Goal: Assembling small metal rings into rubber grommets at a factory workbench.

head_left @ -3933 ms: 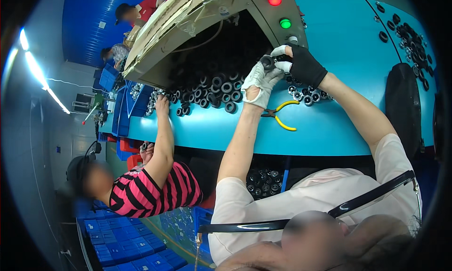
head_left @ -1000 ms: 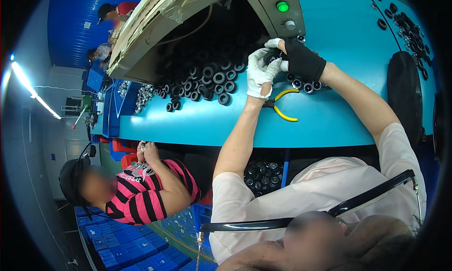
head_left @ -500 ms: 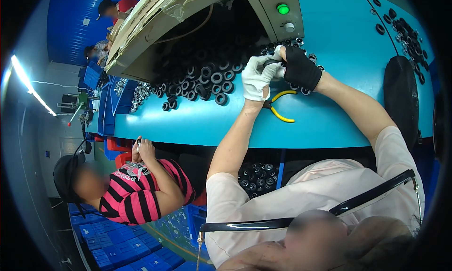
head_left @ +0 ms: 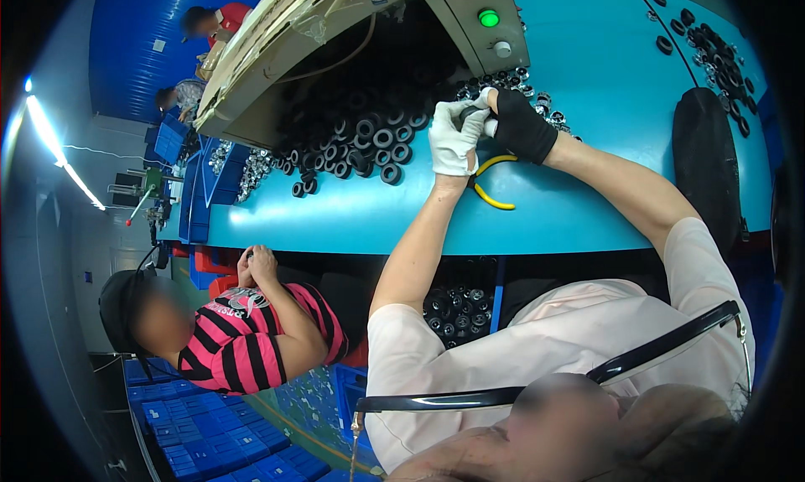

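A small black cylindrical part (head_left: 471, 113) (axis unclear) was pinched between the white-gloved left hand (head_left: 454, 138) and black-gloved right hand (head_left: 520, 126).

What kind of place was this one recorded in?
Likely a factory assembly line: a long blue workbench heaped with black ring parts, a machine panel with a green button, and a co-worker in a striped shirt alongside.

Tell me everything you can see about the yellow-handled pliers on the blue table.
The pliers lie flat on the blue table, just below the two gloved hands. Only the two curved handles show, in a yellow, rubbery-looking sleeve, spread apart in an open V. The head is hidden behind the left hand in its white glove. Neither that hand nor the right hand in its black glove appears to grip them. Whether the left wrist touches them cannot be told.
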{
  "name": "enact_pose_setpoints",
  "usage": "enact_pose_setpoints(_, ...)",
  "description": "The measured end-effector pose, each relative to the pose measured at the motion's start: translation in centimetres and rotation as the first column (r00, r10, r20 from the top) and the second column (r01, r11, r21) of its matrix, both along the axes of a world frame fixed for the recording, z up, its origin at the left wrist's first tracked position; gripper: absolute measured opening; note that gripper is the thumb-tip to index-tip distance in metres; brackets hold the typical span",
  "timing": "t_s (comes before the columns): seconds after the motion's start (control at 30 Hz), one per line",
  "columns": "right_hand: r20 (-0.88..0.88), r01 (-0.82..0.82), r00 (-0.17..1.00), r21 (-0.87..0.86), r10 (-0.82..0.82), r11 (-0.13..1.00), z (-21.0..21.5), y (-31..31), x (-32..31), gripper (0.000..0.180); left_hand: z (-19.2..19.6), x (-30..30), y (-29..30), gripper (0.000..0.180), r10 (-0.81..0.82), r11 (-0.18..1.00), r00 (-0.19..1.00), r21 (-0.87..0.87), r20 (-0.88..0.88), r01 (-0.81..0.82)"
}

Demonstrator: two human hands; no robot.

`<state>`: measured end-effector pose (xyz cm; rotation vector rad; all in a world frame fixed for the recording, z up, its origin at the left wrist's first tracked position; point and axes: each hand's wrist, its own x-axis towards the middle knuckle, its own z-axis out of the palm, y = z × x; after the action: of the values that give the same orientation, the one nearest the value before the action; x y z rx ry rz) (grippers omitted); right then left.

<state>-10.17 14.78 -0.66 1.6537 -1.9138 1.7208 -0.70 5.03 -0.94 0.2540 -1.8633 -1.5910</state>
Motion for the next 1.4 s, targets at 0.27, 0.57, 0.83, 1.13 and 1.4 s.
enact_pose_setpoints(0.27,0.287,-0.056,0.958,0.139,0.014,0.989,0.1,-0.5,-1.3,0.027,0.0,-0.4,-2.1,0.027,-0.232,0.970,0.972,0.074,-0.028,0.234)
enact_pose_setpoints(0.57,0.323,-0.204,0.939,0.239,0.120,0.949,1.0,-0.4,-3.0,0.028,0.5,-0.3,-2.8,0.033,-0.217,0.975,0.972,-0.036,0.092,0.221)
enact_pose_setpoints(0.83,0.388,-0.136,0.921,0.224,0.039,0.965,1.3,-0.1,-2.0,0.027,0.4,0.3,-2.3,0.029,-0.179,0.984,0.981,-0.002,0.070,0.179)
enact_pose_setpoints(1.13,0.484,-0.232,0.868,0.202,0.109,0.951,1.3,-0.1,-2.0,0.030,0.3,-0.4,-2.0,0.029,-0.155,0.966,0.987,0.215,0.041,0.143)
enact_pose_setpoints(1.4,0.279,-0.128,0.958,0.206,0.067,0.970,0.1,-0.4,-1.9,0.035,0.4,-0.7,-2.2,0.033,-0.124,0.970,0.983,0.225,0.133,0.092)
